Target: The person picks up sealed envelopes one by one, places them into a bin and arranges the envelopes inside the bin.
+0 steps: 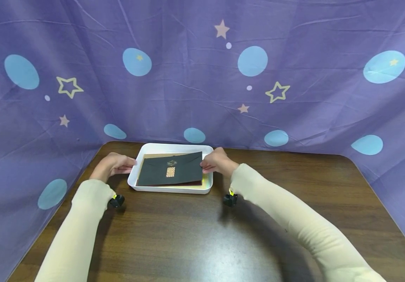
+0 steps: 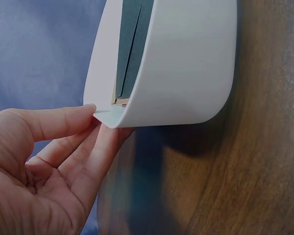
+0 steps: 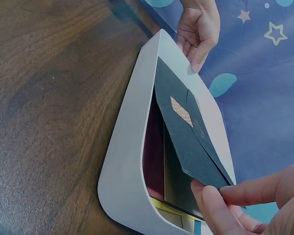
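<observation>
A white tray (image 1: pixel 170 190) stands at the back of the wooden table, with a dark envelope (image 1: pixel 186 168) on top of a stack inside it. My left hand (image 1: pixel 119 163) pinches the tray's left rim, thumb on top and fingers beneath, as the left wrist view shows. At the other side my right hand (image 1: pixel 216 161) pinches the envelope's right edge between thumb and fingers. That edge is lifted, so the envelope slopes. Under it, in the right wrist view, lie a maroon envelope (image 3: pixel 153 152) and a yellow-edged piece (image 3: pixel 174 208). A small gold patterned patch (image 3: pixel 181 111) marks the dark envelope.
The brown table (image 1: pixel 174 231) extends in front of the tray and to its right. A purple curtain (image 1: pixel 195 78) with stars and blue dots hangs right behind the table's back edge. Small black wrist cameras sit under both sleeves.
</observation>
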Motion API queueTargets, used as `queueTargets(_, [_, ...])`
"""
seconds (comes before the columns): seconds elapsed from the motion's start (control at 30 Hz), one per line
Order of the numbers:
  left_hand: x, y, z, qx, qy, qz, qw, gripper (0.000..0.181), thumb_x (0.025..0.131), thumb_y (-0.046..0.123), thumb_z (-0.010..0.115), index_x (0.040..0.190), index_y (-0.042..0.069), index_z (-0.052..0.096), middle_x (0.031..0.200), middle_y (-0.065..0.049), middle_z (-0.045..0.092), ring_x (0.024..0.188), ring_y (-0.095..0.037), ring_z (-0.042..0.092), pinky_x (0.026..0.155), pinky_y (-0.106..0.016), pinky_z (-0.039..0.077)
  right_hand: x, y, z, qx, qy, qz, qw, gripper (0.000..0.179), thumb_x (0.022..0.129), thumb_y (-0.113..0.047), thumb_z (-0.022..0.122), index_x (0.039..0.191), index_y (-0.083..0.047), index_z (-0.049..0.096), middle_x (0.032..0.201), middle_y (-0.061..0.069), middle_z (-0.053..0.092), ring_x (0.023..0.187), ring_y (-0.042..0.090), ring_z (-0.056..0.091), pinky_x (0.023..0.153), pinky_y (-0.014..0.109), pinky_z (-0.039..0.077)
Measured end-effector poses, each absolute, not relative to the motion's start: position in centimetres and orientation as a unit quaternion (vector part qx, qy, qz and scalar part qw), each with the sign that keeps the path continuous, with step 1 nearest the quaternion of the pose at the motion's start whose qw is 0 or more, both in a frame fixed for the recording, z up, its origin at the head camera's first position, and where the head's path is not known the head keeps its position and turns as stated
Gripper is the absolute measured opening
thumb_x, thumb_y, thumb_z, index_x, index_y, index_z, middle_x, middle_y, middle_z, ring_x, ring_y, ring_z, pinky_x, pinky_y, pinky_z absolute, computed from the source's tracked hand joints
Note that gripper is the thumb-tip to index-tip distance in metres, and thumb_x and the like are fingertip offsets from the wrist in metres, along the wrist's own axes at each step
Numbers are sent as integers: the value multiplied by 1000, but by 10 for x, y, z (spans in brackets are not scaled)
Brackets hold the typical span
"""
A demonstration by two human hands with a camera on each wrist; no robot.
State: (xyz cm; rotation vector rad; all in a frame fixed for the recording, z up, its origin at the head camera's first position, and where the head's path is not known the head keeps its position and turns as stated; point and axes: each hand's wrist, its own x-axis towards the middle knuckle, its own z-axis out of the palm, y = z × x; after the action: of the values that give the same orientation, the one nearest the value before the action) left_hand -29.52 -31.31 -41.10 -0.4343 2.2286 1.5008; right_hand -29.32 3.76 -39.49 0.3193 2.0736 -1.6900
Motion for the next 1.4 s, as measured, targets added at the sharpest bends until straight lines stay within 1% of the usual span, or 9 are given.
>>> queueTargets(0.17, [-296, -313, -412, -158, 803, 537, 207, 15, 96, 4, 63, 107, -5, 68, 69, 7, 69, 66, -3, 67, 69, -17, 62, -292, 36, -394, 119, 750, -612, 219, 18, 82, 17, 67, 100, 17, 64, 67, 13, 66, 53, 19, 64, 66, 31, 66])
queueTargets(0.4, [-296, -314, -411, -153, 807, 531, 208, 11, 96, 5, 63, 103, -3, 68, 70, 7, 69, 66, -3, 66, 68, -16, 62, -293, 31, -390, 116, 763, -599, 212, 26, 83, 16, 67, 108, 18, 64, 83, 20, 73, 54, 19, 64, 78, 37, 67])
queueTargets(0.57, [-296, -313, -411, -156, 805, 533, 208, 9, 96, 5, 63, 100, -2, 68, 69, 6, 68, 66, -3, 66, 69, -17, 62, -294, 29, -389, 107, 782, -582, 198, 23, 82, 15, 68, 105, 19, 67, 72, 18, 69, 54, 21, 65, 82, 42, 66])
queueTargets(0.7, [-297, -312, -410, -156, 809, 529, 205, 14, 96, 5, 64, 106, -5, 67, 70, 7, 67, 67, -3, 66, 70, -17, 63, -297, 28, -389, 90, 800, -563, 188, 18, 82, 16, 69, 99, 18, 68, 74, 22, 71, 52, 22, 66, 79, 42, 66])
queueTargets(0.87, [-296, -313, -410, -152, 805, 535, 207, 8, 97, 3, 63, 100, -1, 68, 70, 7, 69, 67, -3, 66, 71, -17, 62, -300, 26, -387, 77, 832, -519, 180, 11, 81, 14, 72, 92, 16, 70, 83, 27, 74, 53, 25, 70, 73, 40, 67])
queueTargets(1.03, [-296, -313, -411, -150, 803, 538, 208, 6, 97, 3, 63, 96, 2, 69, 71, 7, 69, 67, -3, 66, 69, -17, 62, -305, 22, -385, 75, 880, -432, 183, 7, 83, 6, 77, 87, 10, 74, 71, 19, 74, 61, 26, 75, 66, 34, 67])
queueTargets(1.17, [-296, -312, -411, -153, 804, 536, 209, 7, 97, 3, 63, 99, 0, 69, 70, 7, 70, 67, -3, 66, 69, -17, 62, -311, 20, -384, 59, 912, -362, 183, 11, 82, -1, 80, 87, 6, 74, 60, 10, 70, 56, 21, 73, 61, 28, 65])
queueTargets(1.3, [-295, -312, -410, -156, 804, 534, 208, 7, 97, 3, 63, 100, -1, 68, 71, 7, 69, 67, -3, 66, 69, -17, 62, -314, 19, -383, 44, 924, -333, 182, 5, 83, 0, 77, 84, 4, 75, 61, 10, 71, 54, 20, 72, 63, 30, 65])
queueTargets(1.4, [-295, -312, -410, -154, 804, 535, 208, 6, 97, 3, 63, 99, 0, 68, 71, 7, 69, 67, -3, 66, 69, -17, 62, -313, 18, -383, 39, 926, -330, 182, 4, 83, 2, 73, 80, 4, 75, 67, 13, 74, 60, 23, 75, 67, 33, 66])
